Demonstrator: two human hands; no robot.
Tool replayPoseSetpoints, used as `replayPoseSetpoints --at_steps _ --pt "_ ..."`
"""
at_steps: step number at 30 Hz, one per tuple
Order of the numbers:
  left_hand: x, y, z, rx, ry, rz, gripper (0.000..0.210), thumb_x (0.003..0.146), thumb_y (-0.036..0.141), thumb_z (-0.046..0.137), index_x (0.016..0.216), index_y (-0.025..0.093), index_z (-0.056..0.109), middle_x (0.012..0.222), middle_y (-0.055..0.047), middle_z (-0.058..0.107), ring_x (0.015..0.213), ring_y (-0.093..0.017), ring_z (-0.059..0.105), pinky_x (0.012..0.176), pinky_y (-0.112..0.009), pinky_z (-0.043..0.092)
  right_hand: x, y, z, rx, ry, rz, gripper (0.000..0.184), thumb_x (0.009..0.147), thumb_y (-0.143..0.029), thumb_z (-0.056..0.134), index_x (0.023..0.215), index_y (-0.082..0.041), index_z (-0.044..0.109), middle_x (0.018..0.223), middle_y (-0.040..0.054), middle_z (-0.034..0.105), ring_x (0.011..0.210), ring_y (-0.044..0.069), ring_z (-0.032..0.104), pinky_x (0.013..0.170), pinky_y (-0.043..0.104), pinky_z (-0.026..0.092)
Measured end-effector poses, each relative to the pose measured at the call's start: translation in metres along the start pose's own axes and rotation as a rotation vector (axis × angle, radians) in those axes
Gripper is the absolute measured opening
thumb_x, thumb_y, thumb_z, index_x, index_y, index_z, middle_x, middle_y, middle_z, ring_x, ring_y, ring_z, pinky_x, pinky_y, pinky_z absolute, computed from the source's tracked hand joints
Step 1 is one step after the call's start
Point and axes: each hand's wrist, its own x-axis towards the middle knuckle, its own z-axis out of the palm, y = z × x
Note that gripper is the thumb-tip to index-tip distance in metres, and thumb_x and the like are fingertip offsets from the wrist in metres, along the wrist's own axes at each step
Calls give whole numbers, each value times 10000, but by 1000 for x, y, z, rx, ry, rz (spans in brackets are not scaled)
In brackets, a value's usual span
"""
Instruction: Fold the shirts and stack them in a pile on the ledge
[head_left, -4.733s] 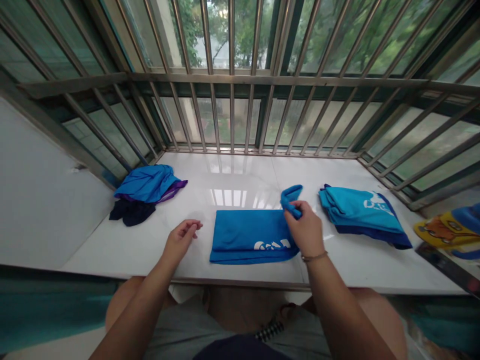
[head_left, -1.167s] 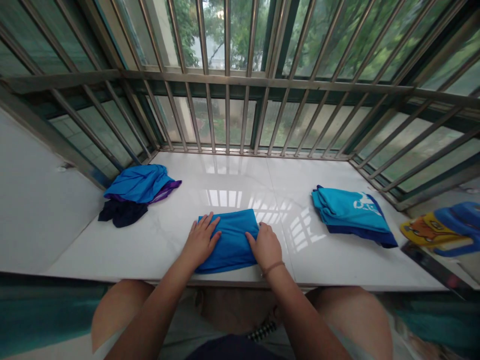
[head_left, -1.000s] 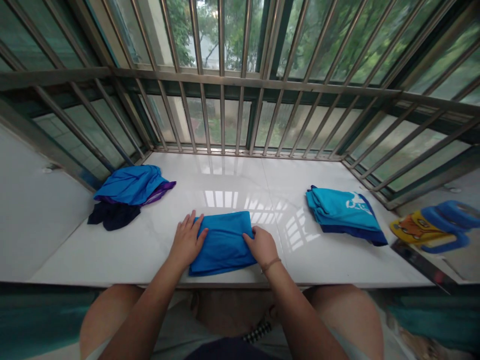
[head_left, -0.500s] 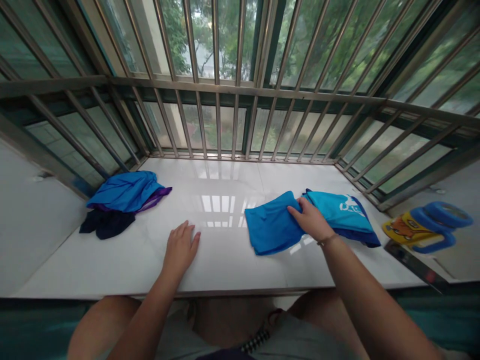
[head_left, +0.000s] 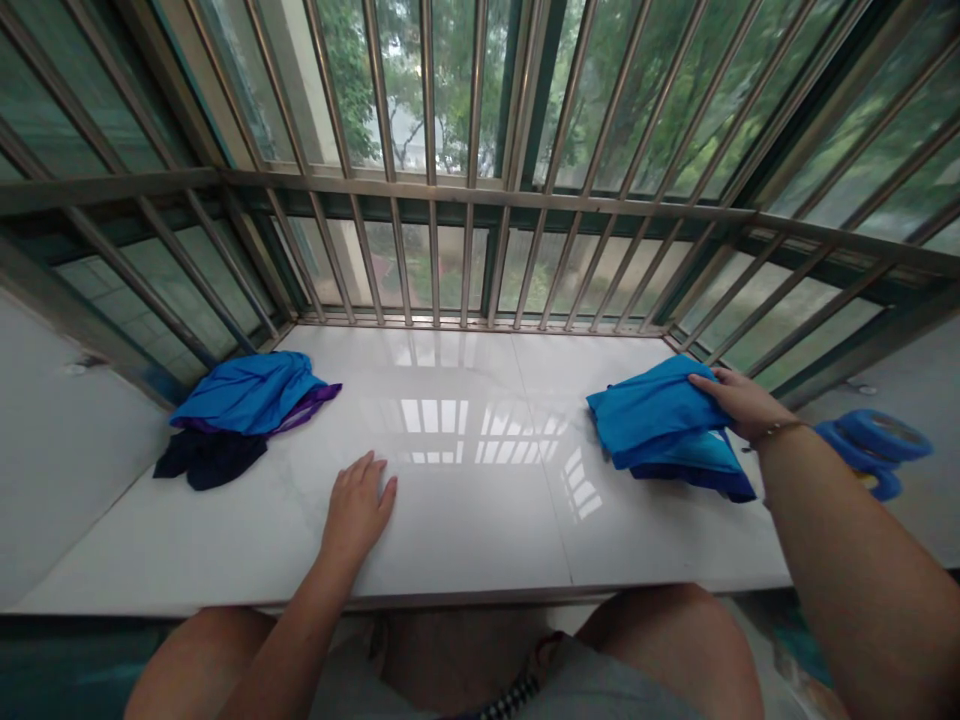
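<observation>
My right hand [head_left: 746, 402] pinches the right edge of a folded blue garment [head_left: 649, 405], whose exact kind I cannot make out. It lies over a stack of folded clothes [head_left: 697, 475], turquoise and dark blue, covering most of the stack's top. On the white sill my left hand [head_left: 358, 500] rests palm down with fingers outstretched, holding nothing. At the left end of the sill sits a loose heap of clothes [head_left: 244, 395]: bright blue on top, purple beneath, and a crumpled dark navy piece [head_left: 210, 458] in front.
Metal window bars [head_left: 480, 200] enclose the back and both sides of the glossy white sill [head_left: 465, 540]. A blue-lidded bottle [head_left: 877, 440] stands at the far right, partly behind my right forearm. My knees are under the front edge.
My right hand has carried the folded blue garment rightward from the bare sill onto the stack of clothes. My left hand stays almost where it was.
</observation>
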Motion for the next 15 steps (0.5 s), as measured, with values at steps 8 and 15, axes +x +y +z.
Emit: replayPoseSetpoints --at_steps 8,15 --pt "-1 0 2 -10 8 -8 434 1085 416 471 1345 144 686 1518 -244 655 1420 -401 613 1214 -649 467 -4 71 7 -207 177 373 452 981 -302 675 1220 75 747 1140 407 714 908 313 656 822 482 455" --pt "0 2 0 1 -6 -19 406 1074 396 493 1335 149 681 1516 -237 656 1419 -390 611 1228 -638 455 -45 50 69 -373 304 -90 672 1081 -421 480 1590 17 498 1650 345 453 1568 355 377 1230 480 314"
